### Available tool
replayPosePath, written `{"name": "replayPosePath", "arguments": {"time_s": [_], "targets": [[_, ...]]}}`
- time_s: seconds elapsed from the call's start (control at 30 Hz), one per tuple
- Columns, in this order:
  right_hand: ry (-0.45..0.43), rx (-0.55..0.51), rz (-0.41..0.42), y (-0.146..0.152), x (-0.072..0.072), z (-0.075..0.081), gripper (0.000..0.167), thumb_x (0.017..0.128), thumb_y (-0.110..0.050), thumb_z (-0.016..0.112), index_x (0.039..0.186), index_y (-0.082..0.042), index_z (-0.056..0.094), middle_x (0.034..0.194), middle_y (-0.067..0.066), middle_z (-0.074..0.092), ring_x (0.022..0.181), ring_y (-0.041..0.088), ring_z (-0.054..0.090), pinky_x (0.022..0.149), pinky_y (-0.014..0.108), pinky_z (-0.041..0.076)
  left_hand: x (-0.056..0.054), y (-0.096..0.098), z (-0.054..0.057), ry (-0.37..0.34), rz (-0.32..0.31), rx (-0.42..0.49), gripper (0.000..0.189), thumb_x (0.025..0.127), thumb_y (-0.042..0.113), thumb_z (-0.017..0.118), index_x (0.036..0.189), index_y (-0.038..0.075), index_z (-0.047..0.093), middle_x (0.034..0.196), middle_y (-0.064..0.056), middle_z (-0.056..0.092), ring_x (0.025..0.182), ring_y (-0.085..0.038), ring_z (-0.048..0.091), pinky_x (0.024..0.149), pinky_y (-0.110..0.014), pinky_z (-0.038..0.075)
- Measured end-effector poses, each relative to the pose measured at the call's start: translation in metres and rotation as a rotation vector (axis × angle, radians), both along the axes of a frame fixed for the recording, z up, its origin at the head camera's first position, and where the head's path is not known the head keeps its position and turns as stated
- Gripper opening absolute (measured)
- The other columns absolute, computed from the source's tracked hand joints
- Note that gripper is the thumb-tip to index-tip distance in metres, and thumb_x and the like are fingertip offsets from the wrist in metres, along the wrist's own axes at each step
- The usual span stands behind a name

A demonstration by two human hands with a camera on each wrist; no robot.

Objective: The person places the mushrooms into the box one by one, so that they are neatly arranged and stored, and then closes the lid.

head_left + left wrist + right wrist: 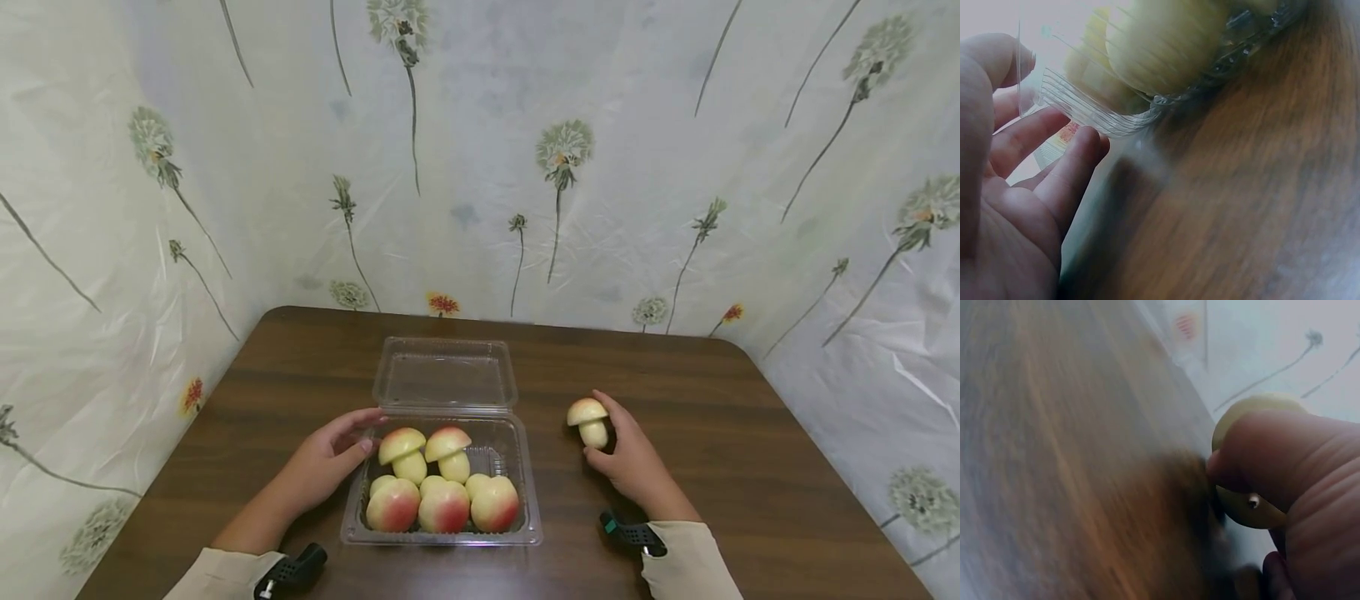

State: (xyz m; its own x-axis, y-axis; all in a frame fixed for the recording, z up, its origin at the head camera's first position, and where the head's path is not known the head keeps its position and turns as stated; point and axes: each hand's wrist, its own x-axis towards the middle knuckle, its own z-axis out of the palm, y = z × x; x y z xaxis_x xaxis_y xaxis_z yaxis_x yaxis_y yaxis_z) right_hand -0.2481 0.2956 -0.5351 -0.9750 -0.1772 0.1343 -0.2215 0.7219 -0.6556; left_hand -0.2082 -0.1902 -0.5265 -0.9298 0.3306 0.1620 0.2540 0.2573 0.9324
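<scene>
My right hand (630, 458) pinches a mushroom (587, 421) with a red-tinged yellow cap and pale stem between thumb and fingers, to the right of a clear plastic clamshell box (534, 508). In the right wrist view the thumb (1260, 450) covers much of the mushroom (1241, 509). Fingers of my left hand (326, 458) rest against the box's left side, loosely bent; the left wrist view shows fingertips (1088, 140) at its ribbed wall. Two similar mushrooms (405, 465) lie in the box behind a row of peach-like red and yellow pieces (444, 508).
The box's lid (446, 375) lies folded back towards the far edge of the brown wooden table (712, 417). Behind the table hangs a pale sheet (465, 167) printed with dandelions. A dark band with a camera (630, 533) sits on the right wrist.
</scene>
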Motion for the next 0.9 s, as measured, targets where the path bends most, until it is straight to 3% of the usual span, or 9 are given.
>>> {"name": "replayPosePath", "arguments": {"time_s": [0.33,0.63,0.9], "targets": [[0.004,0.026,-0.016,-0.013,0.003,0.002,0.091,0.090,-0.017,0.082,0.165,-0.011,0.030,0.160,0.025,0.042,0.146,0.048,0.040,0.113,0.070,0.037,-0.001,0.000,0.002,-0.007,-0.005,-0.005,0.047,0.107,0.019,0.062,0.152,0.011,0.052,0.149,-0.013,0.060,0.120,-0.018,0.070,0.099,-0.023,0.054],[0.012,0.006,-0.001,-0.022,0.005,0.001,0.089,0.089,-0.019,0.085,0.163,-0.014,0.035,0.158,0.020,0.047,0.145,0.042,0.045,0.114,0.065,0.039,0.000,0.000,0.000,-0.007,0.002,0.000,0.046,0.107,0.017,0.062,0.152,0.010,0.052,0.148,-0.015,0.060,0.120,-0.020,0.070,0.098,-0.022,0.054],[0.021,-0.024,0.005,-0.031,0.010,0.002,0.089,0.088,-0.020,0.086,0.161,-0.013,0.037,0.150,0.018,0.056,0.132,0.038,0.057,0.107,0.059,0.046,0.000,0.001,0.001,-0.012,0.007,-0.004,0.045,0.107,0.018,0.062,0.151,0.012,0.053,0.148,-0.013,0.061,0.119,-0.016,0.070,0.099,-0.023,0.054]]}}
